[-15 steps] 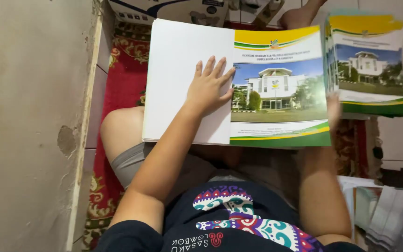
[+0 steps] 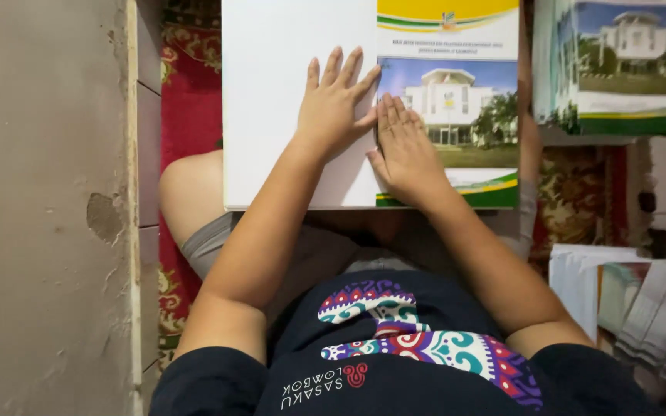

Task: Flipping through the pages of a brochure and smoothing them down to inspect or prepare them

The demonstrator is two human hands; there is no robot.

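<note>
A large cover sheet lies across my lap, its left half plain white, its right half printed with a white building, a blue sky and green and yellow bands. My left hand rests flat on the white half, fingers spread, beside the centre line. My right hand presses flat on the printed half with fingers together, their tips along that line and touching my left hand. Neither hand holds anything.
A stack of booklets with the same cover stands at the upper right. Loose white papers lie at the lower right. A bare concrete wall runs down the left, with a red patterned rug under me.
My right hand has come out from under the sheet's right edge and now lies flat on top beside the left hand. The view has moved closer.
</note>
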